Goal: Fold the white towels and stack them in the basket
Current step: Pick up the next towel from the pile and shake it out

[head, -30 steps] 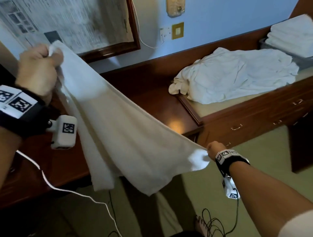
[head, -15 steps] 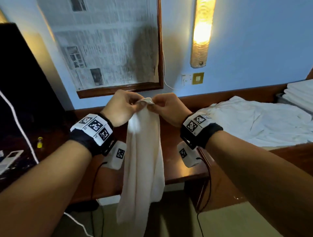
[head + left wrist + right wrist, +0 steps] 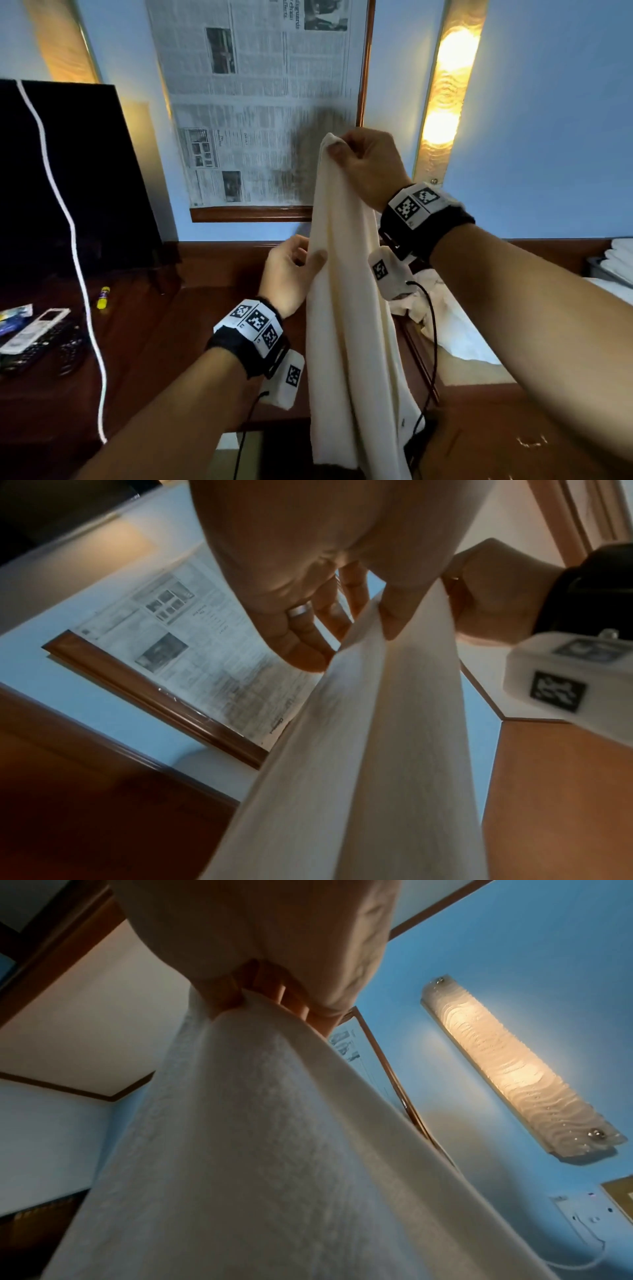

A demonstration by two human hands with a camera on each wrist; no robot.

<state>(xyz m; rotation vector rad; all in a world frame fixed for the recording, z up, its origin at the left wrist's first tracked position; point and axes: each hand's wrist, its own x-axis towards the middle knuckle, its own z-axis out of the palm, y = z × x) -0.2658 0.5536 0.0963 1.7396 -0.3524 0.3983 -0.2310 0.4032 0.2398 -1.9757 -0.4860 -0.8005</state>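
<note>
A white towel (image 3: pixel 346 308) hangs doubled lengthwise in front of me, above the wooden desk (image 3: pixel 164 359). My right hand (image 3: pixel 337 149) grips its bunched top corners up high; in the right wrist view the curled fingers (image 3: pixel 260 985) close round the towel (image 3: pixel 257 1150). My left hand (image 3: pixel 310 262) is lower and pinches the towel's left edge, thumb in front. The left wrist view shows that thumb (image 3: pixel 388 615) on the towel (image 3: pixel 377 750) and the fingers (image 3: pixel 304 645) behind it. At the far right stands the basket (image 3: pixel 597 272) with folded towels (image 3: pixel 621 255).
A heap of unfolded white towels (image 3: pixel 448 315) lies on the counter to the right. A dark TV (image 3: pixel 68 178) stands at the left, with a white cable (image 3: pixel 68 222), remotes (image 3: pixel 34 330) and a yellow tube (image 3: pixel 103 297) near it. Behind hang a framed newspaper (image 3: pixel 260 102) and a wall lamp (image 3: pixel 448 85).
The towel went from spread wide to doubled. Since both hands met at the top, my left hand has dropped down the towel's edge while my right hand has risen with the corners.
</note>
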